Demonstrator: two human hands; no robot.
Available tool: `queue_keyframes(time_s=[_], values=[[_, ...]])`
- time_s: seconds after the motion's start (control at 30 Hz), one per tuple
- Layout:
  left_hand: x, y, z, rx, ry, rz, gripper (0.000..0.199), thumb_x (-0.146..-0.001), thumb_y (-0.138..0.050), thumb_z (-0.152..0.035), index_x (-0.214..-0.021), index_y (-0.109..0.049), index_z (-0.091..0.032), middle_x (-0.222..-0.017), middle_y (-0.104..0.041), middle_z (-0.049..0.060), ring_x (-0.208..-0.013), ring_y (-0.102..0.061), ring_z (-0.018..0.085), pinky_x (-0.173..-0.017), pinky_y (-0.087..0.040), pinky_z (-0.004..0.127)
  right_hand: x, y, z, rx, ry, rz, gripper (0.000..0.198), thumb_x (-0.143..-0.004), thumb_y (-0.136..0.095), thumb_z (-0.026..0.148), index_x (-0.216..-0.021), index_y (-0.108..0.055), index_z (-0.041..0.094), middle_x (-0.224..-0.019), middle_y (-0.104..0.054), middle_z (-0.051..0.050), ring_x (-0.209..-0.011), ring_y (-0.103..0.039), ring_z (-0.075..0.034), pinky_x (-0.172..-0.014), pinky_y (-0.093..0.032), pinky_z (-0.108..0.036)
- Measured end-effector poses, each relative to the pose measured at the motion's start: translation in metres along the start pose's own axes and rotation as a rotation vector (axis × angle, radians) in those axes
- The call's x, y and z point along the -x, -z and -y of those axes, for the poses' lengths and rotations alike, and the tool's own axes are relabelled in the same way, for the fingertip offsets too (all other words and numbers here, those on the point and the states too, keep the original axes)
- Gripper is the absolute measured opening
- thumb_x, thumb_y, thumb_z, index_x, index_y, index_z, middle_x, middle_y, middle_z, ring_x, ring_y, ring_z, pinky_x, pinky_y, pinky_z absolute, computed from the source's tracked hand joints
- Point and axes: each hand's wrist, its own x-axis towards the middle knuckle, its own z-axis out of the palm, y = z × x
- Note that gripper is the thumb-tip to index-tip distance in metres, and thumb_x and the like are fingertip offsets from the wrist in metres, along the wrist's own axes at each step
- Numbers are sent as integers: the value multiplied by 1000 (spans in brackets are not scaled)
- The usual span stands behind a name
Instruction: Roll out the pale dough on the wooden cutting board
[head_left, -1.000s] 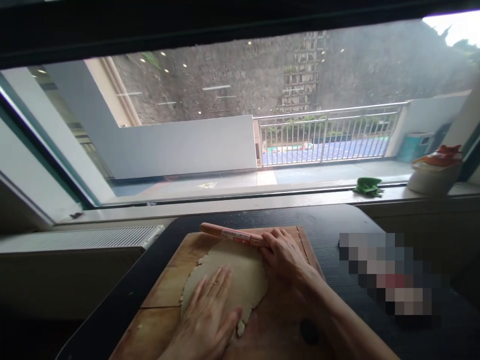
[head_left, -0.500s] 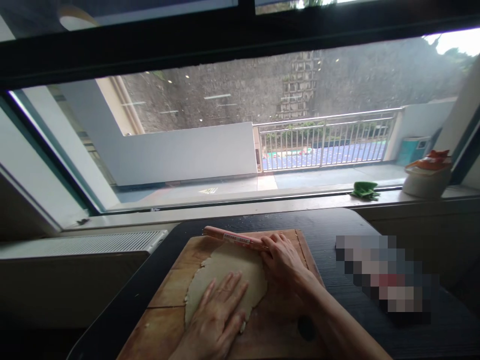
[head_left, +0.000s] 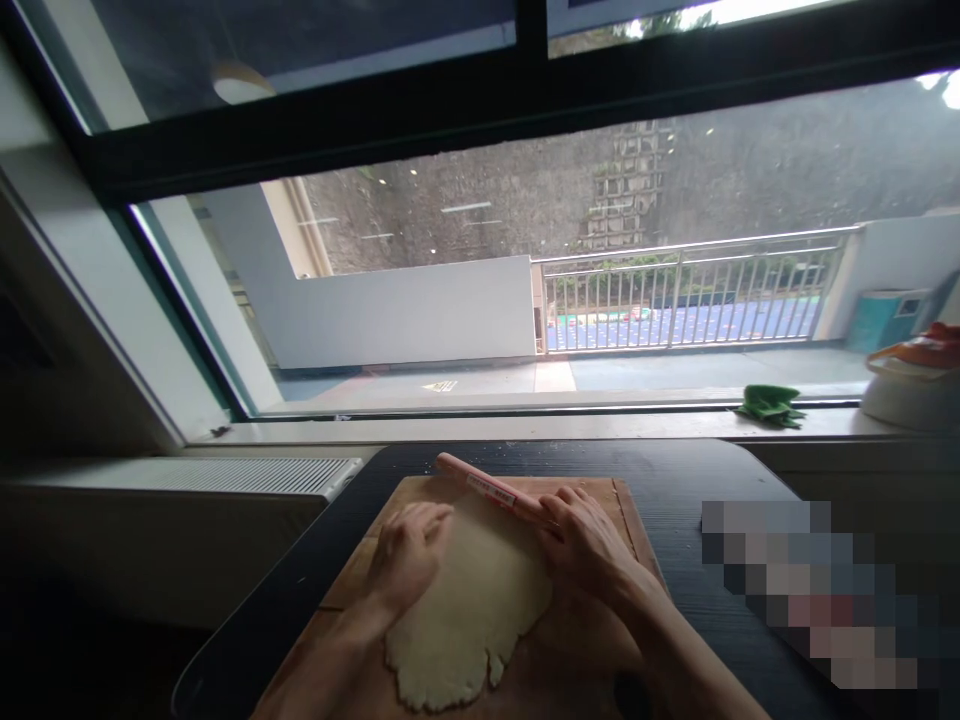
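Observation:
A flat sheet of pale dough [head_left: 480, 610] with a ragged near edge lies on a wooden cutting board [head_left: 577, 650]. Across its far side slants a pinkish rolling pin [head_left: 480, 482] with a printed label. My right hand [head_left: 581, 530] is closed around the pin's right end. Over the dough's left edge is my left hand [head_left: 412, 545], its fingers curled and slightly blurred. Whether those fingers pinch the dough's edge is hidden from this angle.
The board rests on a dark table [head_left: 675, 470] below a wide window. On the sill are a green cloth-like item [head_left: 770, 404] and a white container with an orange top [head_left: 919, 380]. A radiator [head_left: 300, 475] stands left. A pixelated patch covers something at right.
My left hand has lifted off the dough's middle, moving up and left, and its flat fingers have curled. The right hand keeps hold of the rolling pin. The camera view has shifted left.

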Motion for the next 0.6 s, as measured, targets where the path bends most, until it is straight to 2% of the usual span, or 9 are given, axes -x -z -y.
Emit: queue_keyframes(time_s=[0.1, 0.17, 0.2, 0.27, 0.37, 0.5, 0.6], values=[[-33, 12, 4, -6, 30, -146, 30, -86, -39, -31, -95, -66, -21, -102, -66, 5, -100, -57, 19, -93, -43, 35, 1, 3, 1, -62, 67, 43, 6, -75, -57, 17, -79, -58, 21, -84, -56, 0, -81, -49, -14, -73, -34, -24], [-52, 8, 5, -28, 26, -149, 31, -86, -38, -30, -98, -65, -19, -105, -64, 6, -103, -55, 18, -96, -41, 31, 1, 5, 3, -114, 102, 71, 10, -73, -57, 15, -80, -59, 21, -83, -56, 1, -80, -50, -14, -73, -34, -23], [-58, 3, 6, -49, 34, -107, 32, -86, -38, -30, -101, -64, -19, -107, -64, 6, -104, -54, 18, -96, -40, 30, 1, 6, 5, -136, 114, 77, 10, -74, -57, 15, -81, -60, 22, -83, -56, 1, -80, -50, -14, -73, -34, -23], [-67, -11, 8, -105, 101, 55, 33, -86, -39, -33, -104, -64, -19, -108, -64, 7, -103, -55, 19, -93, -41, 31, 1, 8, 9, -157, 111, 68, 6, -80, -55, 20, -82, -60, 22, -83, -57, 0, -81, -51, -14, -74, -35, -24], [-76, -30, 11, -177, 170, 227, 37, -86, -38, -38, -105, -63, -20, -107, -64, 8, -104, -55, 21, -91, -41, 34, -1, 7, 12, -122, 55, 31, 22, -91, -44, 30, -78, -60, 21, -79, -58, -1, -79, -51, -15, -73, -35, -25], [-87, -34, 6, -264, 247, 201, 38, -87, -34, -39, -98, -64, -18, -107, -64, 11, -106, -54, 24, -88, -41, 36, -1, 4, 13, -44, -6, 21, 35, -96, -35, 34, -73, -58, 21, -78, -58, -2, -77, -52, -16, -71, -35, -26], [-80, -24, 0, -264, 254, 265, 37, -87, -34, -39, -97, -64, -19, -106, -64, 11, -105, -55, 23, -89, -41, 36, 0, 3, 15, -18, 5, 24, 36, -96, -35, 35, -72, -57, 21, -78, -59, -2, -79, -52, -16, -73, -36, -26]])
